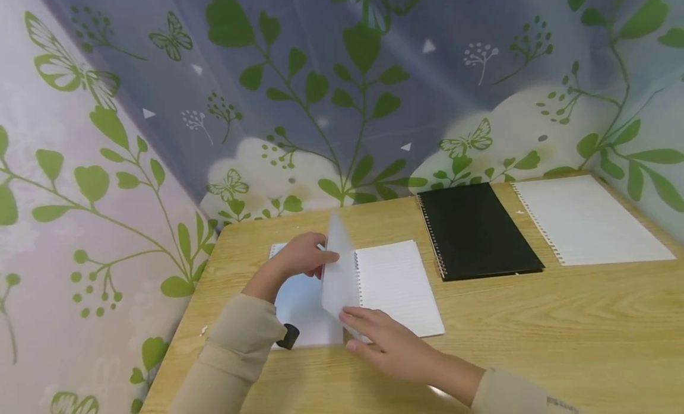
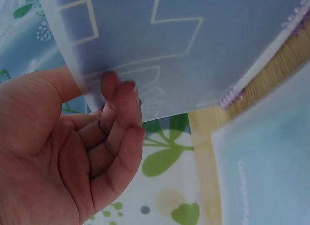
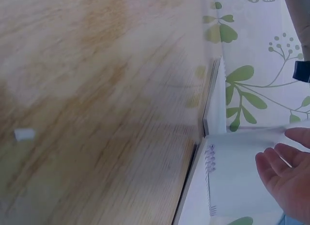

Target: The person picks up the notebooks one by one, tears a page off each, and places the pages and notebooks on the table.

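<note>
So, notebook (image 1: 403, 292) open, sheet (image 1: 341, 286) looks half-turned, not flat yet. Left hand (image 1: 301, 253) pinches it; right hand (image 1: 394, 345), fingers straightish, at notebook's near edge.

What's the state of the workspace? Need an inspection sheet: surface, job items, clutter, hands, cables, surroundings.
Surface: wood-grain table.
Job items: open notebook, ring-bound, lined page on its right side; raised sheet standing up near the rings.
Clutter: closed black notebook right of the open one; loose paper with a ragged left edge beyond it; small white scrap.
Hands: left hand pinches the raised sheet; right hand at that sheet's lower end, fingers extended, firmness of contact unclear.
Cables: nothing seen.
Surroundings: backdrop with green leaves and butterflies behind the table.
</note>
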The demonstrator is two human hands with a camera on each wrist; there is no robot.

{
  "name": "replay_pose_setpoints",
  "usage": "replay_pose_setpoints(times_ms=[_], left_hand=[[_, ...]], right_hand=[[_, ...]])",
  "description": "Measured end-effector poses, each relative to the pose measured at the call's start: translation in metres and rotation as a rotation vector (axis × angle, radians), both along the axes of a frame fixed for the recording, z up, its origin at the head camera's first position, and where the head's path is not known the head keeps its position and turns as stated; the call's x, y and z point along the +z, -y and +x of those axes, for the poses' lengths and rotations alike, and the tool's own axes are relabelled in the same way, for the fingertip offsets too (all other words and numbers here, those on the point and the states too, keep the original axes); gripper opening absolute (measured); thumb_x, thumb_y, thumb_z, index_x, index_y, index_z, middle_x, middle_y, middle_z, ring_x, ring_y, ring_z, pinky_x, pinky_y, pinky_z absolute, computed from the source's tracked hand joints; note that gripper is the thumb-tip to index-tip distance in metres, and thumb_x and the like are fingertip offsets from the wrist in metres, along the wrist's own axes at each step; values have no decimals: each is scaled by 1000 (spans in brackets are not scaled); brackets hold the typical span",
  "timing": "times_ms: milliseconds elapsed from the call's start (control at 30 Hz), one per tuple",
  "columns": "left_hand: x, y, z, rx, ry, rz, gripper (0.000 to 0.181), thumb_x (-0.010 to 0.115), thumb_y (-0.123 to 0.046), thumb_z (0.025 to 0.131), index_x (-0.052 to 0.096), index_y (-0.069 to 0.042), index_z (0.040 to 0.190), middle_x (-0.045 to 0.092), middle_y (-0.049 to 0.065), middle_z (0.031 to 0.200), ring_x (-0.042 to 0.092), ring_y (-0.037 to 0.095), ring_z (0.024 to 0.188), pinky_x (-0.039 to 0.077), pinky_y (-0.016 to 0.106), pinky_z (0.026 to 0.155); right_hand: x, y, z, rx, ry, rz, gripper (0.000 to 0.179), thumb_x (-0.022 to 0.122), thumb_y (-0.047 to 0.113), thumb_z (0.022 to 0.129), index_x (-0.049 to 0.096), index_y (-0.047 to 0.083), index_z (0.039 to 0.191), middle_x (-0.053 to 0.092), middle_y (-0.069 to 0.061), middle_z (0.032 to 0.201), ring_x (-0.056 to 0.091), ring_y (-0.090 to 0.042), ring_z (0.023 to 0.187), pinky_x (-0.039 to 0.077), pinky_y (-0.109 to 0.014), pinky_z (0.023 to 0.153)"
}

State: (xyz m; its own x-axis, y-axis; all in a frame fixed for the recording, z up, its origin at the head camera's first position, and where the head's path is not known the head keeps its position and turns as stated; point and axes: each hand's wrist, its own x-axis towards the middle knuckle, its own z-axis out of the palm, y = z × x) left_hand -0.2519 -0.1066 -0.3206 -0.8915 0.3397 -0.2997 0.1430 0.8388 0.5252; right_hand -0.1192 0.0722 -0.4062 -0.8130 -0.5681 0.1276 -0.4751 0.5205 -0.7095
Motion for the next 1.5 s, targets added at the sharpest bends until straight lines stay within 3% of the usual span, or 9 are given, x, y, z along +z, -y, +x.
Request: replay_pose_setpoints(times_ms=[167,433,567,667,767,900,1033,1267,1500], left_hand=[[-5,10,1,41,-31,-19,22,59,-21,86,59,-3,98,62,9,76,53,16,58,48,27,54],[-20,38,-1,138,-26,-34,18,55,-13,84,53,0,95,59,13,89,52,18,65,45,25,53],[-24,47,-3,179,6,-57,36,54,-12,83,48,5,114,57,17,103,51,18,67,43,23,52],[-32,51,-2,225,31,-84,52,55,-14,83,39,8,127,54,20,114,53,21,74,46,26,55],[-48,53,0,251,-7,-215,71,57,-29,87,26,9,138,54,25,122,60,29,89,52,38,71],[-74,56,4,266,-58,-340,95,59,-50,84,11,5,145,47,28,133,54,38,113,43,50,94],[-90,58,7,265,-55,-336,98,65,-50,79,15,1,145,41,29,137,47,42,119,40,53,96],[-95,56,11,262,-53,-356,94,67,-48,78,21,-1,145,38,31,134,44,46,118,41,54,94],[-97,48,11,263,-65,-376,90,69,-45,77,25,-3,144,30,30,137,34,45,124,40,55,94]], right_hand=[[-6,-13,-16,-153,-27,84,43,46,35,95,50,11,131,44,-8,140,40,-29,129,36,-51,103],[-22,-50,-51,-451,-177,393,49,58,35,87,55,-1,121,46,-21,132,37,-39,124,31,-58,100],[-36,-67,-74,-553,-134,469,61,59,42,86,50,-5,124,35,-26,138,24,-42,129,22,-59,104],[-47,-75,-86,-568,-55,488,71,57,47,85,43,-7,130,26,-29,143,16,-44,132,15,-60,106],[-53,-78,-90,-557,42,463,78,59,48,84,37,-7,135,19,-30,145,11,-46,133,12,-62,107],[-53,-76,-91,-559,120,404,80,62,44,83,34,-9,137,11,-31,147,7,-47,134,10,-64,106],[-51,-72,-89,-559,140,371,78,62,39,85,32,-11,137,6,-32,148,4,-48,134,8,-64,106],[-51,-70,-87,-559,111,349,76,62,35,86,30,-11,138,4,-31,149,0,-47,136,6,-64,106],[-53,-65,-85,-584,-21,311,70,69,28,80,40,-9,132,15,-29,146,11,-44,134,16,-61,106]])
